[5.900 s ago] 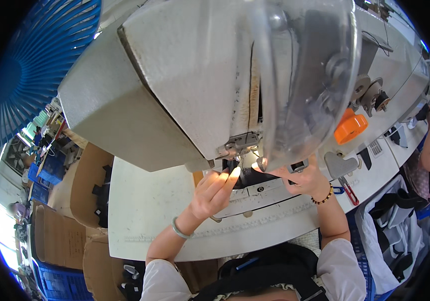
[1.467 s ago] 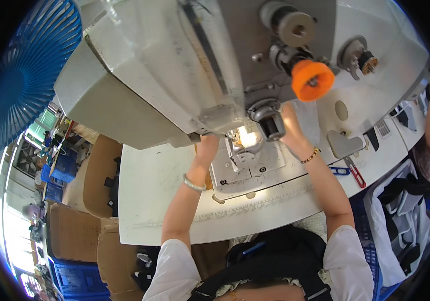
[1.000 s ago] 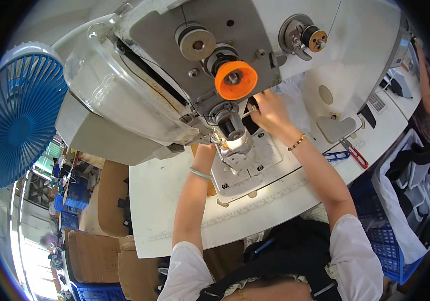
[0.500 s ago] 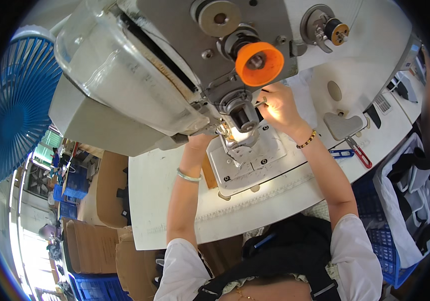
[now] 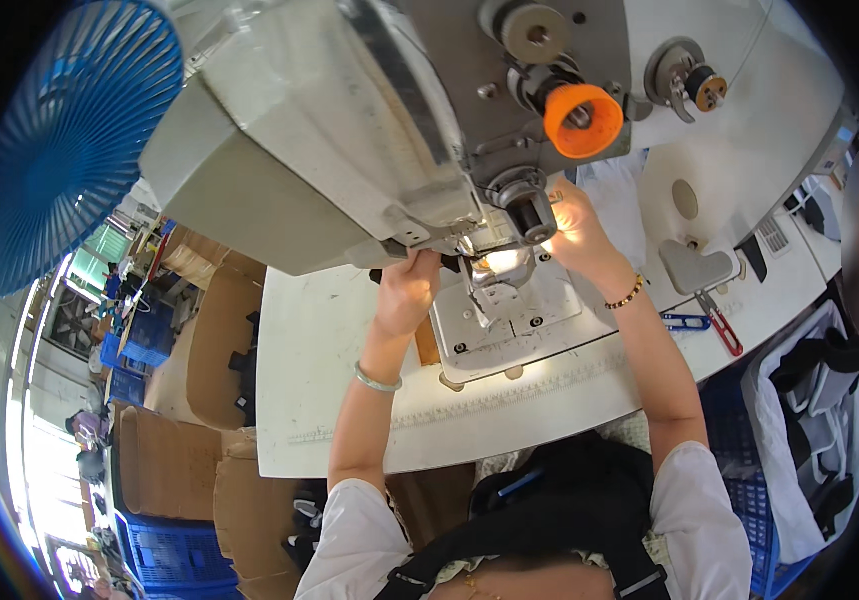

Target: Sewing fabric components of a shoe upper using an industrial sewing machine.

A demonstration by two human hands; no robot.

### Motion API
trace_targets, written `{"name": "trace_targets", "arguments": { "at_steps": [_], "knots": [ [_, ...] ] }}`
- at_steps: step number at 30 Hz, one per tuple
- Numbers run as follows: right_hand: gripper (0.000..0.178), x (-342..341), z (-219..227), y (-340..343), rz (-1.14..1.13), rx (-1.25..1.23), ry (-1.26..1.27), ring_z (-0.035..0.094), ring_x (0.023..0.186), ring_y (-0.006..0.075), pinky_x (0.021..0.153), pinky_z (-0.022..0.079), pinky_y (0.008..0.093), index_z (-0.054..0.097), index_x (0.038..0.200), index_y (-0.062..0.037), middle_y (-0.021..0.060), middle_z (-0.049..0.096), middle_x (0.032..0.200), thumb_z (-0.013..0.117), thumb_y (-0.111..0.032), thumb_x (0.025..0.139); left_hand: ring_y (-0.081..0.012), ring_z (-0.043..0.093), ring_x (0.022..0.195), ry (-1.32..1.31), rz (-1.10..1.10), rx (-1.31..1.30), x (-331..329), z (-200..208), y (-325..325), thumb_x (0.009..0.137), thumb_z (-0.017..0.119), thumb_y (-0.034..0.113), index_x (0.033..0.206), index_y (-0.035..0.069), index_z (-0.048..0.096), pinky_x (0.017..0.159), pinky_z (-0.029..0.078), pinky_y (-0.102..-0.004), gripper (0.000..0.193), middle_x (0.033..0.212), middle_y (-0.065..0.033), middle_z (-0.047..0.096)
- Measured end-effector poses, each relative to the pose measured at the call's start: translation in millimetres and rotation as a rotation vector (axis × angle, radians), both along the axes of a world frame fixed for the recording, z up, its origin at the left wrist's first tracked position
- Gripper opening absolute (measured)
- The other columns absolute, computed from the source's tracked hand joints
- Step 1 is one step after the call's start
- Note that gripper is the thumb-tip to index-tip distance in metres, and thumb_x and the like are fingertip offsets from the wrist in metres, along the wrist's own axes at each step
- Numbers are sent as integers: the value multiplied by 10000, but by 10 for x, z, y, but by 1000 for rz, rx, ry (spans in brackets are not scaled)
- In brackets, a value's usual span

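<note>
An industrial sewing machine (image 5: 309,150) with an orange cone-shaped knob (image 5: 583,121) fills the upper view. To the left of its lit needle area, my left hand (image 5: 409,293) is closed on a piece of black fabric (image 5: 449,262), which shows on both sides of the fingers. My right hand (image 5: 577,235) is just right of the machine head, its fingers curled. Part of the head covers those fingertips, so what they hold is hidden. Between the hands lies the pale metal bed plate (image 5: 509,325).
On the white table (image 5: 329,400), red-handled snips (image 5: 721,330) and a blue-handled tool (image 5: 686,322) lie at the right. A blue basket (image 5: 739,470) with a white-lined load stands beyond the edge. Cardboard boxes (image 5: 164,460) and a blue fan (image 5: 74,150) are at the left.
The view has shifted, so the machine sits further right and higher. My left hand has come out from behind the machine head, with black fabric now showing in it.
</note>
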State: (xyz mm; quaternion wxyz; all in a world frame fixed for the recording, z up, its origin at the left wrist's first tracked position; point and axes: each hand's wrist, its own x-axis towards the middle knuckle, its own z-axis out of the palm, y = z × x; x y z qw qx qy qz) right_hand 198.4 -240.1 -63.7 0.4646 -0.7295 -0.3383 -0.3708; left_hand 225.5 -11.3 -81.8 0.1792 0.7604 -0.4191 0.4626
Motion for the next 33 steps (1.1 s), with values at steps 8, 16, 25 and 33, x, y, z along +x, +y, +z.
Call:
{"name": "trace_targets", "arguments": {
  "at_steps": [8, 16, 25, 33],
  "knots": [
    [324, -196, 212, -58, -39, -180, 30, 501, 868, 216, 758, 456, 309, 682, 822, -79, 9, 577, 786, 558, 95, 578, -242, 587, 855, -12, 70, 101, -241, 45, 23, 627, 619, -108, 981, -8, 616, 721, 521, -308, 368, 1052, -106, 560],
    [293, -223, 122, -147, -103, -386, -162, 483, 738, 202, 648, 446, 310, 672, 872, -168, -43, 575, 788, 627, 2, 638, -236, 591, 894, 39, 17, 117, -392, 111, -30, 654, 621, -96, 1030, 2, 584, 748, 528, -299, 390, 1003, -91, 569],
    [252, -226, -25, -75, -83, -326, -244, 463, 698, 184, 583, 423, 289, 682, 813, -131, -41, 540, 768, 641, -1, 601, -258, 590, 930, 43, -19, 144, -465, 169, 9, 683, 592, -89, 1078, -40, 579, 818, 523, -316, 398, 1007, -104, 576],
    [226, -196, -106, -100, -13, -257, -236, 475, 656, 182, 540, 418, 292, 674, 737, -93, -17, 540, 748, 639, 41, 559, -263, 591, 964, 20, -46, 161, -494, 168, -9, 697, 594, -79, 1088, -62, 585, 821, 526, -319, 391, 1028, -112, 580]
  ]
}}
